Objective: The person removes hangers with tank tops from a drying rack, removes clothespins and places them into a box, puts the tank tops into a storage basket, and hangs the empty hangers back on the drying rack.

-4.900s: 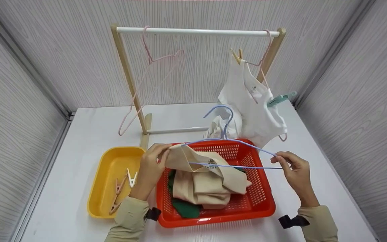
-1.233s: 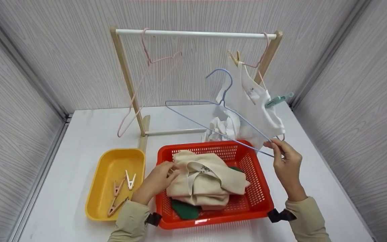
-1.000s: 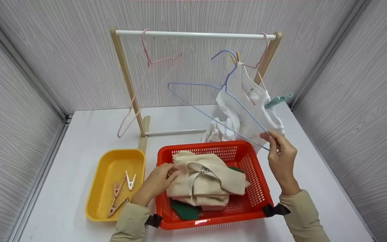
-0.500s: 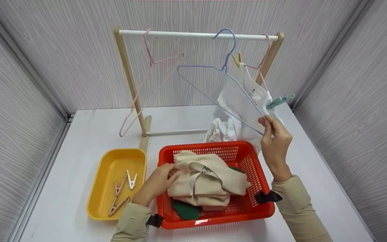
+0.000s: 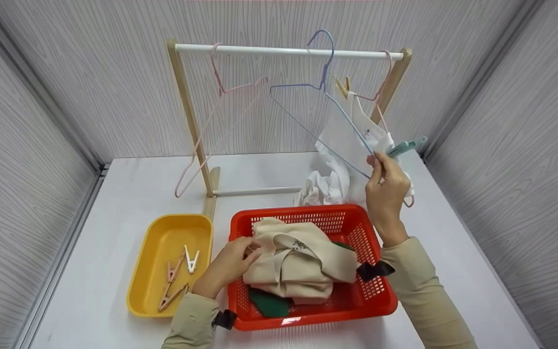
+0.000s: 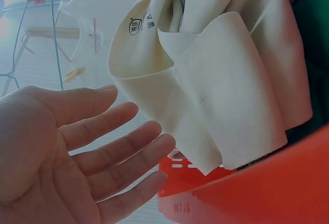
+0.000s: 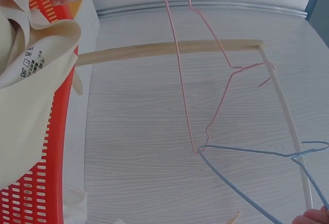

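Note:
My right hand [image 5: 386, 194] pinches a blue wire hanger [image 5: 325, 77] at the right end of its frame. Nothing hangs on this hanger, and its hook overlaps the white rod [image 5: 274, 50] of the rack in the head view. Low at the left, my left hand [image 5: 230, 261] stays beside a folded beige garment [image 5: 303, 274] with a printed label. The left wrist view shows that hand [image 6: 77, 157] with fingers spread and nothing in them, next to the cloth. The garment lies in a red basket [image 5: 308, 322] on top of a dark green cloth [image 5: 269, 304].
A pink hanger [image 5: 201, 121] hangs bare at the rod's left. At the right a white top [image 5: 342, 131] hangs on another pink hanger, with a yellow clothespin [image 5: 342, 86] and a teal clip [image 5: 405, 146]. A yellow tray [image 5: 136, 271] holds several clothespins.
The blue hanger has come out of the beige garment and risen to the rod with my right hand. My left hand has let go of the garment, which now lies in the basket.

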Demonstrator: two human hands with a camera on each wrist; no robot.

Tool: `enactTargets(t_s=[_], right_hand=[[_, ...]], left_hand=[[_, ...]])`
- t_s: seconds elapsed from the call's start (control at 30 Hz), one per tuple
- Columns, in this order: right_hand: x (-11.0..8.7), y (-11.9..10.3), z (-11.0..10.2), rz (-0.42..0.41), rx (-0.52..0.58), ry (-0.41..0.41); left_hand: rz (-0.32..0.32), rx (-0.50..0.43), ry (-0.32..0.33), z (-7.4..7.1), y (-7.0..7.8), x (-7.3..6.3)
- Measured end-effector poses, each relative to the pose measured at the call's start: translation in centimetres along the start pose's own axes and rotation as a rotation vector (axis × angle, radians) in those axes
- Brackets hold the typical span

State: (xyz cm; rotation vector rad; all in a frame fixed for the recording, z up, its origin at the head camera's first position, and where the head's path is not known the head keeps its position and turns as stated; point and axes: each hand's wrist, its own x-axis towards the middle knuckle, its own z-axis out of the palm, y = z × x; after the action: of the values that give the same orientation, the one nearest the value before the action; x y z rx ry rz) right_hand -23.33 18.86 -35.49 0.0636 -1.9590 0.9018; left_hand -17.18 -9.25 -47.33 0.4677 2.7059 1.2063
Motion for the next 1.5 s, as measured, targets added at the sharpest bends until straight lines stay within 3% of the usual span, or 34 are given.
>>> enactTargets(t_s=[0.23,0.6,0.77,1.13,1.5], right_hand=[[-0.1,-0.4,1.6,-0.01,-0.007,0.006],[-1.4,-0.7,3.5,0.005,-0.009,-0.073],[-2.1,-0.7,4.1,-0.007,0.005,-0.117],[-2.9,-0.5,4.3,-0.056,0.03,-0.215],[-3.4,0.2,3.6,-0.077,0.017,-0.237]], left_hand=[[0.034,0.005,0.007,0.1,0.0,0.2],[-0.049,-0.013,-0.03,0.2,0.3,0.0],[-0.049,-0.017,-0.032,0.3,0.2,0.0],[0.022,0.008,-0.006,0.5,-0.1,0.0],[-0.011,0.003,-0.023,0.5,-0.1,0.0]])
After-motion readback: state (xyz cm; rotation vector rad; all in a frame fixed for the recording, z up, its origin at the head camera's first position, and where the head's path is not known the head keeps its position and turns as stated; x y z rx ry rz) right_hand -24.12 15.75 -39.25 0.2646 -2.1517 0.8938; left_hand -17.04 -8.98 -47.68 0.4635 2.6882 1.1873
